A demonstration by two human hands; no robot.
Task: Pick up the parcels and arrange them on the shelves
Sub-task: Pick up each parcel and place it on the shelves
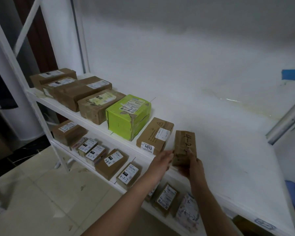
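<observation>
A small brown cardboard parcel point(184, 147) with handwritten numbers lies at the front of the upper white shelf point(220, 133), right of a brown parcel labelled 4013 point(154, 136). My right hand point(192, 165) grips its near end, thumb on top. My left hand point(163, 159) touches its left side with straight fingers. Further left on the same shelf stand a green parcel point(128, 116) and a row of several brown parcels point(95, 107).
The lower shelf point(99, 169) carries several small labelled parcels. The right half of the upper shelf is bare white board. A metal upright point(286, 120) stands at the right, a white frame post point(41, 116) at the left. Beige floor tiles lie below.
</observation>
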